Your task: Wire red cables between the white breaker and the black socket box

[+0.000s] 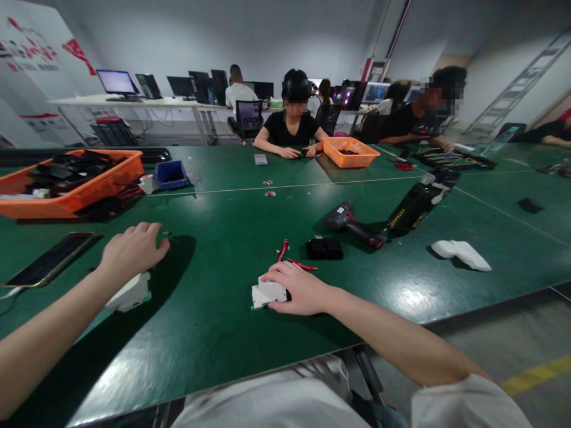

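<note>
A: Right hand [303, 289] first: it's curled firmly round a white, blocky plastic housing [267, 292] near the front of the green desk [214, 238], fingers over the top, thumb low at the near side.

B: And its palm swallows the far end of that housing, so that part's hidden. Teal bits peek out at the bottom edge.

A: Over to the left hand [134, 248]! Raised above the desk, fingers bent, a small gap between thumb and fingertips.

B: A tiny brass-coloured piece [166, 233] shows right by those fingertips. Touching or lying apart? I can't tell.

A: Below that wrist there's a second white plastic housing [136, 294], and the forearm covers a good share of it.

B: Just beyond the right hand, two short red strips with metallic ends [282, 251]; the nearer one runs close behind the knuckles. A black rectangular block [325, 249] sits beside them.

A: Further right, a dark cordless power drill [354, 224] lies with its base close to a black cylinder with yellow lettering [413, 205]; the lettering's too blurred to read.

B: Far left, an orange plastic basket [98, 183] is cut off by the picture's edge, its dark contents a jumble.
</note>
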Tool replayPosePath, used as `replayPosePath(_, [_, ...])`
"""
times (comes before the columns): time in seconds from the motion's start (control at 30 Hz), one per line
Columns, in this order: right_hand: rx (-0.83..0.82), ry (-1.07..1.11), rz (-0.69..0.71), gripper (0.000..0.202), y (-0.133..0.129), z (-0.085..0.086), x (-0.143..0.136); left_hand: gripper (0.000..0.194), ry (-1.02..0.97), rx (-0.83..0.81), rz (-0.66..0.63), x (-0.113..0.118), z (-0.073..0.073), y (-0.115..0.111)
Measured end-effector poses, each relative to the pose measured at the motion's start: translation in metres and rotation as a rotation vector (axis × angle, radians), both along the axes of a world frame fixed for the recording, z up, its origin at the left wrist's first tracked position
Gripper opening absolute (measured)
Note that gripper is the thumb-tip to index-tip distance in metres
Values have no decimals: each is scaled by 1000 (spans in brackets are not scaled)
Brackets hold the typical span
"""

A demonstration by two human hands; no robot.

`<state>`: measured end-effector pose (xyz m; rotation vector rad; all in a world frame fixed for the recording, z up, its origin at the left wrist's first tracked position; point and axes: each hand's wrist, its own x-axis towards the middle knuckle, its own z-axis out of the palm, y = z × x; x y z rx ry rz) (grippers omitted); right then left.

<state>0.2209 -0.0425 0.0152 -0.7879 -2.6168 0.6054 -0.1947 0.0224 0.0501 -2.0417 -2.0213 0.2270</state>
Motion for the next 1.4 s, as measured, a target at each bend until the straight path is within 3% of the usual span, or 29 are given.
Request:
replayPosePath(0.13, [13, -4, 0, 55, 0, -1, 0, 54, -18, -31, 45, 15, -10, 23])
replayPosePath(0.27, [36, -6, 14, 54, 0, -1, 1, 52, -29, -76, 87, 8, -18, 28])
replayPosePath(0.7, [63, -2, 15, 52, 0, 0, 1, 54, 71, -113, 58, -31, -17, -10])
replayPosePath(0.93, [50, 2, 16, 53, 1, 0, 0, 52, 103, -109, 34, -38, -16, -16])
replayPosePath(1.2, [28, -12, 7, 54, 1, -1, 0, 45, 198, 23, -58, -13, -4, -14])
replayPosePath(1.3, [27, -13, 12, 54, 1, 0, 0, 43, 140, 52, -168, 13, 0, -22])
replayPosePath(1.4, [35, -11, 13, 54, 1, 0, 0, 44, -53, 47, -353, 52, -8, -40])
